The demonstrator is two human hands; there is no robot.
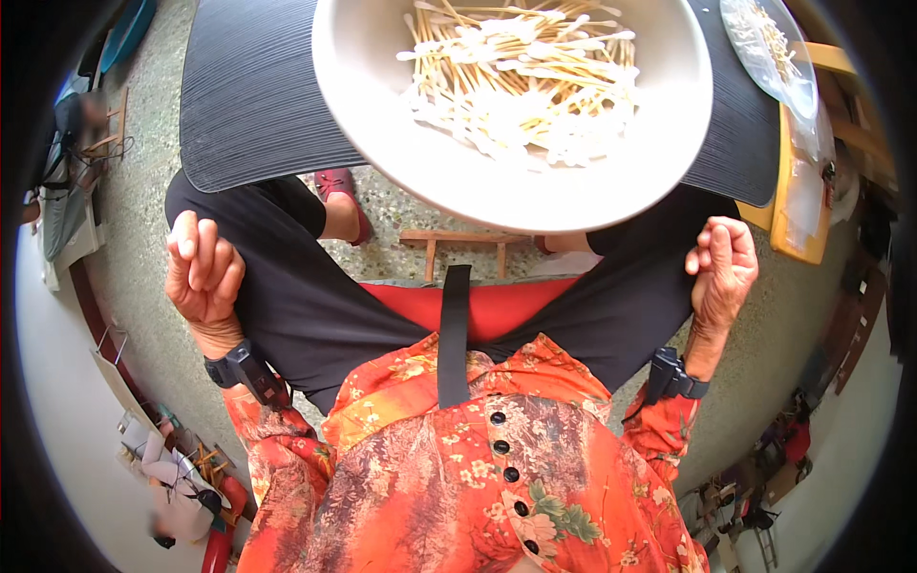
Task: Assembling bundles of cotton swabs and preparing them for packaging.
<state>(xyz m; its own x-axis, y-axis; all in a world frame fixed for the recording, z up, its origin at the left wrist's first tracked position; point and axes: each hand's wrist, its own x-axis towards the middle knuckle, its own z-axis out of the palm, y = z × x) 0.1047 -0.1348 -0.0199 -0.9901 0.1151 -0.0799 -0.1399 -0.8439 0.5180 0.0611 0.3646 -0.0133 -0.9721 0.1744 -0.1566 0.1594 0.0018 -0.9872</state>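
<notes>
A large white bowl [368,115] holds a heap of cotton swabs [525,72] with thin yellowish sticks and white tips. It stands on a black ribbed tabletop [258,95] in front of my knees. My left hand [203,270] is raised over my left thigh, palm up, its fingers curled in and nothing visible in them. On the other side, my right hand [724,272] hovers by my right knee with fingertips bent together, also showing nothing held. Neither hand touches the bowl or the swabs. Each wrist wears a black strapped device.
A clear plastic container [769,48] with some swabs lies at the far right, beside a yellow wooden piece of furniture [800,196]. Under the table is a small wooden stool or footrest [463,237]. People sit along the left side, by the wall.
</notes>
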